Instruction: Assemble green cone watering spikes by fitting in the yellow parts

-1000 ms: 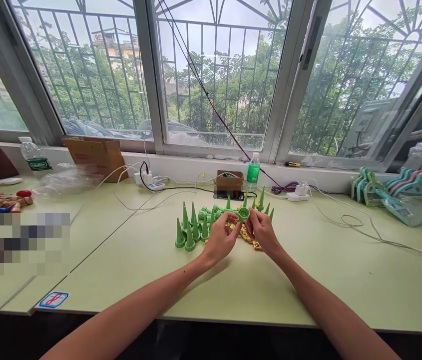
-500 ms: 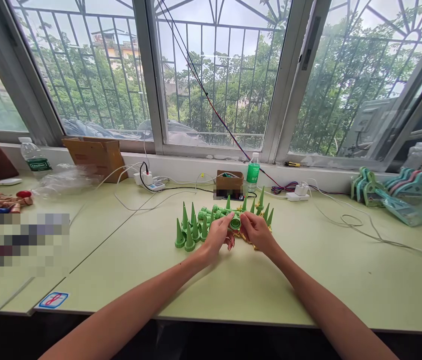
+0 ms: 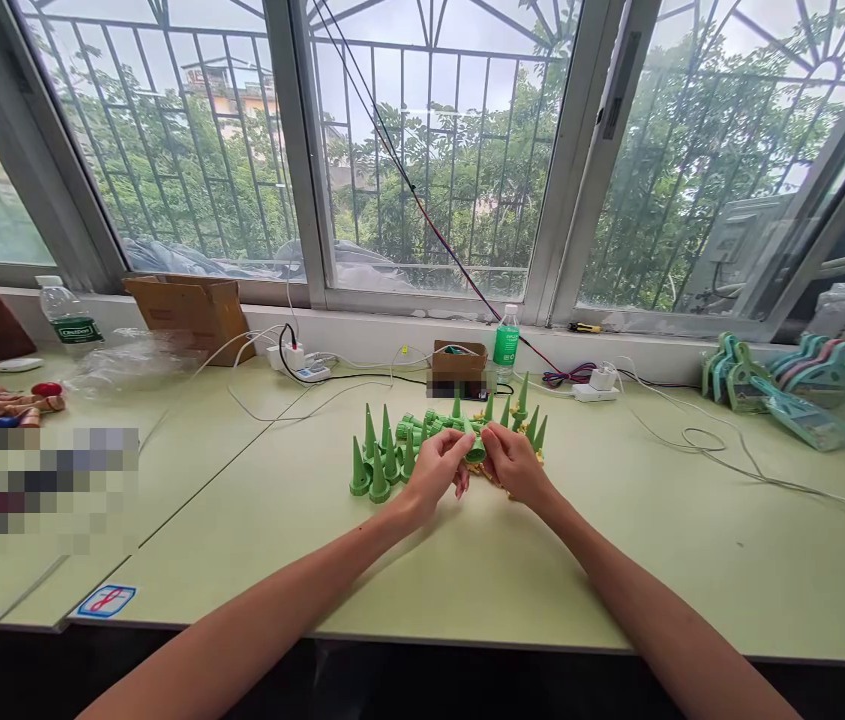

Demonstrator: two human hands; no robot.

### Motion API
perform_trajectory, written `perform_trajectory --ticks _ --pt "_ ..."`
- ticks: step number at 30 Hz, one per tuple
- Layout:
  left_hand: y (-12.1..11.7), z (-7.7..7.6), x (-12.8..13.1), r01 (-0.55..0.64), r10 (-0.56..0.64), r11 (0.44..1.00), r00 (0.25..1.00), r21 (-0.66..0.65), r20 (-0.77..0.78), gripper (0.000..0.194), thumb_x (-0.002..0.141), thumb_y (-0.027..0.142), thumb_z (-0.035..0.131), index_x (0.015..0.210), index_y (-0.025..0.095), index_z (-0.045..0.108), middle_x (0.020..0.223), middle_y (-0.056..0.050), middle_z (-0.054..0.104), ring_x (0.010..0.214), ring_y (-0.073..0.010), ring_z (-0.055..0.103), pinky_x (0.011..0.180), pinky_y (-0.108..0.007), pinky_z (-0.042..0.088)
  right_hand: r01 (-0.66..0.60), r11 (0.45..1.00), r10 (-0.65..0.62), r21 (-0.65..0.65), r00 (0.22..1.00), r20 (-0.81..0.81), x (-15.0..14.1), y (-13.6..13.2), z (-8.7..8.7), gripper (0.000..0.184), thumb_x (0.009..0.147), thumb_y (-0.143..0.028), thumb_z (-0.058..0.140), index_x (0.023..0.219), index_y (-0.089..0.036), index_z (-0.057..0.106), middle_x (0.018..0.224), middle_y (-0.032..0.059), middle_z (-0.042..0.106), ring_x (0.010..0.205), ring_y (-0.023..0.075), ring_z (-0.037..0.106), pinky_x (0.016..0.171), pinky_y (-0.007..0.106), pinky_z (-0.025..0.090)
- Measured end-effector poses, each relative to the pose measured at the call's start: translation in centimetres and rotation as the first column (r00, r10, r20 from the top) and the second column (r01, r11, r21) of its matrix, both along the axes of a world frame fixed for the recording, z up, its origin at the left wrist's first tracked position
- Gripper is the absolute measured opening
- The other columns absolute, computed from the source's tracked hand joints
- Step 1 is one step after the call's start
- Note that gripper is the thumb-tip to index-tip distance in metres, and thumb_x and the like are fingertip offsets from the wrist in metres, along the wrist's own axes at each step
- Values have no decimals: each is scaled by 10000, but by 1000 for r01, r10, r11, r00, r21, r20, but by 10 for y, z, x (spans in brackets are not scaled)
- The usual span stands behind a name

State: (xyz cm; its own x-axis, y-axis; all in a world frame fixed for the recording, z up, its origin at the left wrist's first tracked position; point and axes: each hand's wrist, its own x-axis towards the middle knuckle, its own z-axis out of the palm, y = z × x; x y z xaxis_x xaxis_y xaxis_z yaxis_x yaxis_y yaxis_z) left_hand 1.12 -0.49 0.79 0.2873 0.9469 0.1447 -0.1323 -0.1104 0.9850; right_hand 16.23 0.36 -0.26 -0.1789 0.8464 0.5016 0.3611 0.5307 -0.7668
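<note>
My left hand [image 3: 438, 467] is closed around a green plastic watering spike [image 3: 475, 452], its wide round end showing between my two hands. My right hand [image 3: 516, 462] pinches right beside the spike; what its fingertips hold is hidden. To the left stand several upright green cone spikes [image 3: 379, 475]. Several green ribbed pieces [image 3: 411, 428] lie behind my left hand. More upright spikes [image 3: 533, 424] stand behind my right hand, with small yellow parts [image 3: 483, 470] on the table under and around my hands.
The pale green table [image 3: 422, 570] has a sticker [image 3: 107, 600] near its front edge. At the back are a small cardboard box [image 3: 459, 362], a green-labelled bottle [image 3: 507, 338], a larger box [image 3: 193, 310] and white cables [image 3: 722, 445]. Dustpan-like pieces [image 3: 804, 385] stand at the right.
The green spike has tilted between my hands, so its open round end faces me less and points more downward. Both hands stay almost in place.
</note>
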Motion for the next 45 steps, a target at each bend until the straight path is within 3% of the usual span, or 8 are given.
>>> perform_trajectory --ticks 5,14,23,31,36,41,45 --pt "-2 0 0 -8 11 996 999 91 -37 350 801 493 626 877 171 510 558 54 486 386 -79 462 351 -200 358 21 1000 -21 -19 999 -28 0 -1 1 481 955 -525 367 586 -216 377 429 -41 422 398 111 408 433 240 299" --pt "-3 -5 0 26 7 961 993 274 -121 351 815 464 612 996 173 538 1061 -68 577 404 -35 503 329 -202 397 86 993 -89 -78 995 -35 0 0 4 625 949 -501 369 401 -200 372 351 -7 424 355 104 398 449 254 329" --pt "-2 -7 3 -53 100 954 984 295 -145 366 818 440 617 1074 192 531 1083 -74 565 436 -42 520 313 -192 424 91 994 -95 -62 993 -66 -2 3 0 583 944 -501 386 447 -196 393 360 -19 425 348 102 394 428 242 318" --pt "6 -17 6 -118 127 984 990 136 -62 380 822 493 603 1008 196 455 974 -35 515 420 -50 539 319 -213 432 102 995 -103 -17 991 -81 -2 2 0 491 968 -521 347 595 -203 394 454 -41 449 402 97 402 449 231 315" --pt "8 -16 5 -123 123 992 992 -38 -10 365 841 518 566 852 179 432 848 -19 559 413 -65 537 333 -212 416 122 992 -122 38 993 -6 -1 0 3 466 978 -507 335 634 -201 411 517 -35 488 441 95 422 478 227 324" --pt "3 -6 5 -47 72 976 991 -214 109 373 848 544 539 825 199 399 709 20 545 387 -78 508 322 -199 355 117 992 -120 55 992 46 -1 0 3 444 968 -509 360 654 -201 420 540 -34 495 462 100 428 485 226 320" --pt "0 -2 5 15 19 975 988 -221 152 366 822 523 583 876 204 411 689 22 550 408 -87 515 345 -198 362 71 995 -76 64 995 69 -1 1 0 426 957 -512 386 665 -203 405 579 -28 531 473 100 425 483 224 311"
